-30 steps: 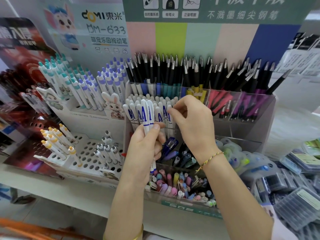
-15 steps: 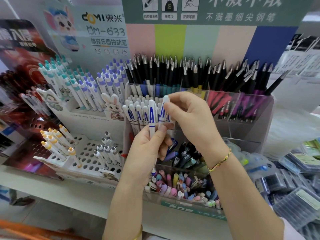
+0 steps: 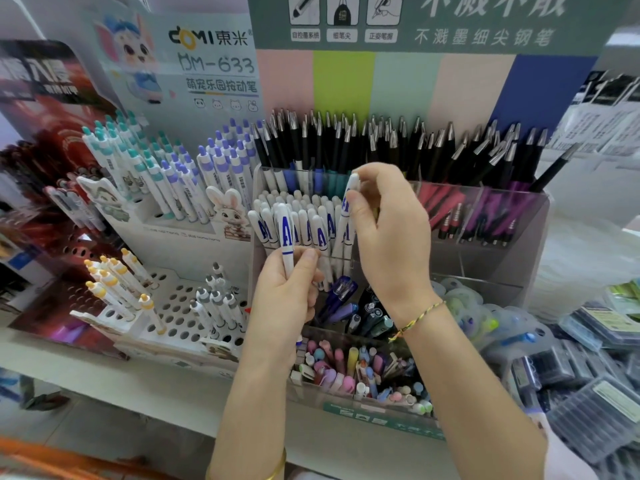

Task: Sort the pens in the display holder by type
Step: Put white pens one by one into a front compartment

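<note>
Risk: left hand [image 3: 284,299] grips a white pen [image 3: 286,233], right hand [image 3: 391,237] pinches a second white pen [image 3: 343,230] just above the matching row [image 3: 308,225] between them — a slack pinch could drop it into the mixed compartment [image 3: 346,399] below both hands.

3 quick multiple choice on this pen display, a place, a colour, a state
1. Black-topped pens stand in: A) back row of the clear holder B) front compartment C) pegboard stand
2. Letter on the white pen in the left hand: A) red B) blue C) green
3. Right hand: A) lying flat B) pinching a second white pen C) hanging idle
Answers: 1 A, they rise behind the other rows; 2 B, a blue A shows; 3 B, fingertips pinch its top.
</note>
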{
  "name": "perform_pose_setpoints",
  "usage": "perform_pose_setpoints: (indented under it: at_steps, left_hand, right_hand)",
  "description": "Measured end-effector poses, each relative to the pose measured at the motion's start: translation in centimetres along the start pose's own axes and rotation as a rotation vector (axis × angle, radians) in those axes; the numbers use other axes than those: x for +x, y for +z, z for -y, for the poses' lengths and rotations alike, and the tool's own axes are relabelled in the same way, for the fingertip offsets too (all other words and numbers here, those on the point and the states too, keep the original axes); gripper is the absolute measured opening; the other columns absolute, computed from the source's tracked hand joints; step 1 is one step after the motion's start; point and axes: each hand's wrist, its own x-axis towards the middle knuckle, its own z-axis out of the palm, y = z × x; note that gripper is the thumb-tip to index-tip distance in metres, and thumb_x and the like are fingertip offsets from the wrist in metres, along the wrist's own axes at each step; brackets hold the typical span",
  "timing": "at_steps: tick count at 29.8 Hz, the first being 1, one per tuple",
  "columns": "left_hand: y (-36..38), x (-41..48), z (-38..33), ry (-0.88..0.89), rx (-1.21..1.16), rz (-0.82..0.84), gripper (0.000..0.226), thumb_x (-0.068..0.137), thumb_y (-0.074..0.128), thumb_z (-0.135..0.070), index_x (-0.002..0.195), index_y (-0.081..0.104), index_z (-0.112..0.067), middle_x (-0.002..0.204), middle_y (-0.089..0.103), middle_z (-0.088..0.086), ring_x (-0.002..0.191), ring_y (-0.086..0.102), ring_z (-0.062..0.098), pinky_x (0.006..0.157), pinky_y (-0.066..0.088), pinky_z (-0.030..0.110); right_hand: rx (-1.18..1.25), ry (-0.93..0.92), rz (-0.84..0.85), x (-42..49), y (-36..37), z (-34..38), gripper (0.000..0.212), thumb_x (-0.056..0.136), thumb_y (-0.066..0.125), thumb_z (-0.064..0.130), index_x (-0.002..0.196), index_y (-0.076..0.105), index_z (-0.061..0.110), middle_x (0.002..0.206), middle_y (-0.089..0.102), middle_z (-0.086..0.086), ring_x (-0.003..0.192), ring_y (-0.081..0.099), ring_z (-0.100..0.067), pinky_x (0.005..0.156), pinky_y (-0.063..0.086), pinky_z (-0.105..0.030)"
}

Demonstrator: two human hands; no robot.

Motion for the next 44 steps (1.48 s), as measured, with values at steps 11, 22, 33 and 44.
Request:
perform_pose_setpoints:
  at_steps: [11, 22, 33, 44]
  left_hand:
    - [0.0, 0.0, -0.7, -0.048, -0.268, 0.093, 0.033, 0.102, 0.031, -0.029, 0.086, 0.053, -0.01, 0.063, 0.053, 0.002, 0.042, 0.036, 0.009, 0.036, 0.026, 0.018]
    - [0.8, -0.2, -0.6, 0.007, -0.113, 0.187, 0.035, 0.101, 0.032, -0.022, 0.084, 0.06, -0.01, 0.067, 0.051, 0.004, 0.048, 0.036, 0.01, 0.042, 0.033, 0.02]
    - [0.5, 1.0, 0.4, -0.08, 0.004, 0.01, 0.019, 0.097, 0.044, -0.007, 0.099, 0.062, -0.012, 0.084, 0.064, 0.005, 0.063, 0.056, 0.01, 0.051, 0.046, 0.02]
    - [0.9, 1.1, 0.7, -0.07, 0.034, -0.003, 0.017, 0.097, 0.046, -0.009, 0.101, 0.062, -0.016, 0.083, 0.066, 0.0, 0.065, 0.057, 0.008, 0.055, 0.044, 0.022]
  right_hand:
    - [-0.282, -0.079, 0.088, -1.1, 1.3, -1.5, 0.01, 0.084, 0.067, 0.02, 0.088, 0.067, 0.011, 0.087, 0.052, -0.005, 0.076, 0.051, -0.02, 0.051, 0.041, -0.027]
    - [0.328, 0.292, 0.378, -0.1, -0.8, 0.5, 0.016, 0.088, 0.064, 0.023, 0.102, 0.065, 0.016, 0.088, 0.065, 0.005, 0.08, 0.061, -0.008, 0.075, 0.053, -0.028]
    - [0.298, 0.06, -0.166, 1.6, -1.6, 0.7, 0.009, 0.09, 0.059, 0.012, 0.096, 0.053, 0.015, 0.081, 0.054, 0.003, 0.073, 0.054, -0.014, 0.069, 0.047, -0.025]
    - [-0.054, -0.026, 0.014, -0.9, 0.2, -1.9, 0.018, 0.086, 0.064, 0.028, 0.086, 0.067, 0.011, 0.072, 0.067, 0.001, 0.064, 0.062, -0.014, 0.057, 0.053, -0.038]
